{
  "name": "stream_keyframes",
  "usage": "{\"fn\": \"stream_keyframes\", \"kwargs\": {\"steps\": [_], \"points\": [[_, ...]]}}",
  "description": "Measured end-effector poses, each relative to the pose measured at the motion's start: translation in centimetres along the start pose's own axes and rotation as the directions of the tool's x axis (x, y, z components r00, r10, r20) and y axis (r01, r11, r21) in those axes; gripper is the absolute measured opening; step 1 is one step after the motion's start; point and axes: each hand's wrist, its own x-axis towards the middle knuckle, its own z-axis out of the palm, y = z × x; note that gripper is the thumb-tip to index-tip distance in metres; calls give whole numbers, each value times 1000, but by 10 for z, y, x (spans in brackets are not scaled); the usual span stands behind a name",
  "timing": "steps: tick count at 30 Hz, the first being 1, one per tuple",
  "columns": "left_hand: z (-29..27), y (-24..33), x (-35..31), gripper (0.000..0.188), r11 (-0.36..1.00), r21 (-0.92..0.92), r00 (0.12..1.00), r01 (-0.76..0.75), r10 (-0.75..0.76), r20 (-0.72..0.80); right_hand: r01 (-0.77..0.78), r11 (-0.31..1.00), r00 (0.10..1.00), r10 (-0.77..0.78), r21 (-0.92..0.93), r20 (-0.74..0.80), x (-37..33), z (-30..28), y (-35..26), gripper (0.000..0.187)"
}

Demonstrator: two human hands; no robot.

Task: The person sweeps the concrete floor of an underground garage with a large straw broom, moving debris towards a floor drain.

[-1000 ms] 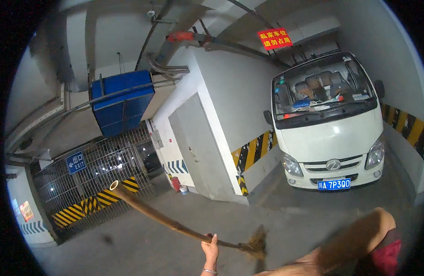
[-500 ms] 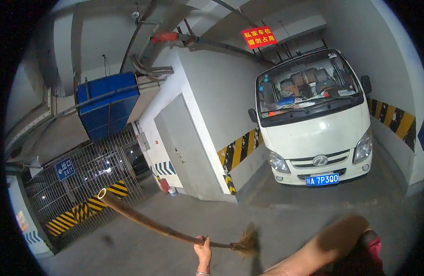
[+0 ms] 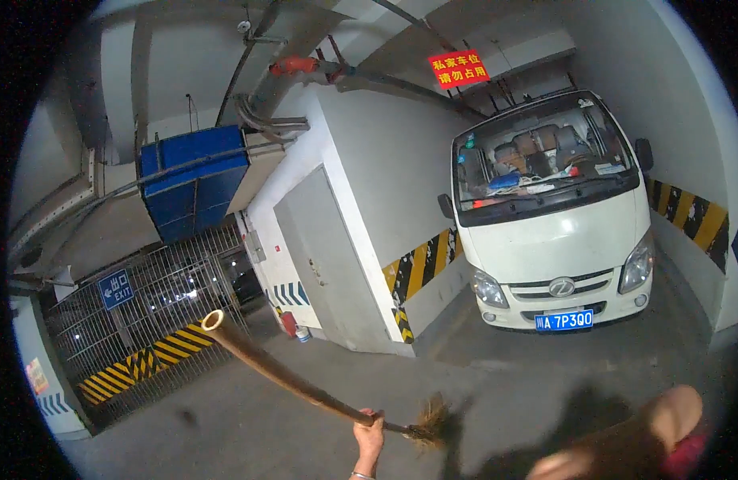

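Observation:
My left hand (image 3: 369, 437) is closed around the thin lower part of a broom's long wooden handle (image 3: 293, 380), near the bristles. The handle's pale, round, hollow-looking end (image 3: 213, 320) points up and to the left. Frayed straw bristles (image 3: 430, 424) stick out to the right of my fist, over the grey floor. At the lower right my bent right arm (image 3: 665, 420) shows, blurred, with a bit of red cloth beside it. Its forearm runs down to the lower edge, and I cannot see the hand's fingers.
A white van (image 3: 557, 240) is parked ahead on the right, between walls with black-and-yellow stripes. Left of it stands a grey door (image 3: 333, 256) in a white wall. A barred gate (image 3: 145, 320) spans the left, below a blue box (image 3: 194, 184). The concrete floor (image 3: 249, 424) lies around me.
The broom and my left hand have shifted slightly right in view, and the handle slopes more steeply. My right arm has moved right and lower. The surroundings have shifted slightly.

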Motion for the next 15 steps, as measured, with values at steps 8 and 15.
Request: {"fn": "stream_keyframes", "kwargs": {"steps": [8,15], "points": [[64,-20,-19,29,981,191,962,-34,-19,271,-405,852,-12,358,332,-933,-144,-12,51,18],[130,-1,-69,35,817,515,798,-259,-119,590,-208,913,272,399,352,-876,-132,2,100,36]]}}
